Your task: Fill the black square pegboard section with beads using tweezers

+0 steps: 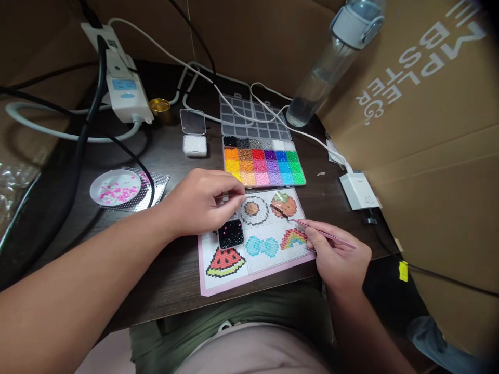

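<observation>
A pink-edged pattern sheet with a clear pegboard (pixel 257 265) lies at the table's front edge, showing a watermelon, an egg, a strawberry, a rainbow and a blue shape. My right hand (pixel 337 257) is closed on pink tweezers (pixel 323 234), whose tip rests just below the strawberry picture (pixel 284 205). My left hand (pixel 198 202) rests over the sheet's upper left, fingers curled and pinched together near the egg picture (pixel 253 210); what they hold is hidden. A small square tray of black beads (pixel 231 234) sits just below that hand.
A divided box of coloured beads (pixel 263 161) stands behind the sheet, lid open. A small box of white beads (pixel 194 145), a plate of pink beads (pixel 116 188), a power strip (pixel 122 85) with cables, a water bottle (pixel 331 62), a white charger (pixel 358 191) and cardboard walls surround.
</observation>
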Available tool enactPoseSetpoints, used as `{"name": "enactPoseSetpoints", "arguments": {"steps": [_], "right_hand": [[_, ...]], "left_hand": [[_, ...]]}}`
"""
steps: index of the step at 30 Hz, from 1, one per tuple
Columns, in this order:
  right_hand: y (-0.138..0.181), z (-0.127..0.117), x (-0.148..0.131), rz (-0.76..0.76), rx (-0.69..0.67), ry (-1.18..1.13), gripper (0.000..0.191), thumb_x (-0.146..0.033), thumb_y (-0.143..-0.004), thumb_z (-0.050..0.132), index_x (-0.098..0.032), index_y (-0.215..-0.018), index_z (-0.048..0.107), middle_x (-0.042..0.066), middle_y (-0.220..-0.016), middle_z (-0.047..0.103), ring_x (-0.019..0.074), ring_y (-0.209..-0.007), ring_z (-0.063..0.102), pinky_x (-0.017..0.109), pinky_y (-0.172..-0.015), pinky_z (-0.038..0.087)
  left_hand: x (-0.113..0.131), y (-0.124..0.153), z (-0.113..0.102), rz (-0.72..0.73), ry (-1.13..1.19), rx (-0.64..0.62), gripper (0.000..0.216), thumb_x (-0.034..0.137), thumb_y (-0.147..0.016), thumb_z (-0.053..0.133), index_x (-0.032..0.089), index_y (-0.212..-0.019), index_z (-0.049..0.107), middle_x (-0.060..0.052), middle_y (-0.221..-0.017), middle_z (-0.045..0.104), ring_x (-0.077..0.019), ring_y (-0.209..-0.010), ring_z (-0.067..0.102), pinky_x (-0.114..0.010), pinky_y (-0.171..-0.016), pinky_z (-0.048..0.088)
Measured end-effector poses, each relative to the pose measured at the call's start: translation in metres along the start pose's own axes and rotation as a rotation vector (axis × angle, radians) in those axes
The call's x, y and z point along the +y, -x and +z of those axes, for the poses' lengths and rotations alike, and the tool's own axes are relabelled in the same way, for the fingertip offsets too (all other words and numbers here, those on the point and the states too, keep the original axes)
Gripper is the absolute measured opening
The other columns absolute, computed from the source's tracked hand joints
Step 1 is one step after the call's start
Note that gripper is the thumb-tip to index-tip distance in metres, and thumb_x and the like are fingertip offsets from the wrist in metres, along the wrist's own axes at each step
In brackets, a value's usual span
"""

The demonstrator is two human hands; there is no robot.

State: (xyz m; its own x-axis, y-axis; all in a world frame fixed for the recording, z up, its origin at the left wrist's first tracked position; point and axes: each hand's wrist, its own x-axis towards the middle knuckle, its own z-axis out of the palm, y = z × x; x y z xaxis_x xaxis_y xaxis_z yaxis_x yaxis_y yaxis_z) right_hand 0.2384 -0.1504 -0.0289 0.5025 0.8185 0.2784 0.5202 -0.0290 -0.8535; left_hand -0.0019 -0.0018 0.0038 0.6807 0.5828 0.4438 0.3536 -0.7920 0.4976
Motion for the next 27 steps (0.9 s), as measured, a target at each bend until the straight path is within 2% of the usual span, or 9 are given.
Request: {"name": "enactPoseSetpoints", "arguments": {"steps": [27], "right_hand": [[-0.0003,-0.0003,-0.0001,0.002,-0.011,0.018,0.018,-0.032,-0.081,0.076,-0.020,-0.094,0.081,0.005,-0.079,0.079,0.0149,-0.056,0.070,0.025,-0.051,0.061]], "left_hand": [[0.0002,0.0002,0.0016,-0.020,-0.009,-0.003,0.016,0.023,-0.086,0.059,0.019,-0.076,0.070,0.002,-0.063,0.067,-0.0070,-0.052,0.051,-0.020,-0.054,0.038]]}}
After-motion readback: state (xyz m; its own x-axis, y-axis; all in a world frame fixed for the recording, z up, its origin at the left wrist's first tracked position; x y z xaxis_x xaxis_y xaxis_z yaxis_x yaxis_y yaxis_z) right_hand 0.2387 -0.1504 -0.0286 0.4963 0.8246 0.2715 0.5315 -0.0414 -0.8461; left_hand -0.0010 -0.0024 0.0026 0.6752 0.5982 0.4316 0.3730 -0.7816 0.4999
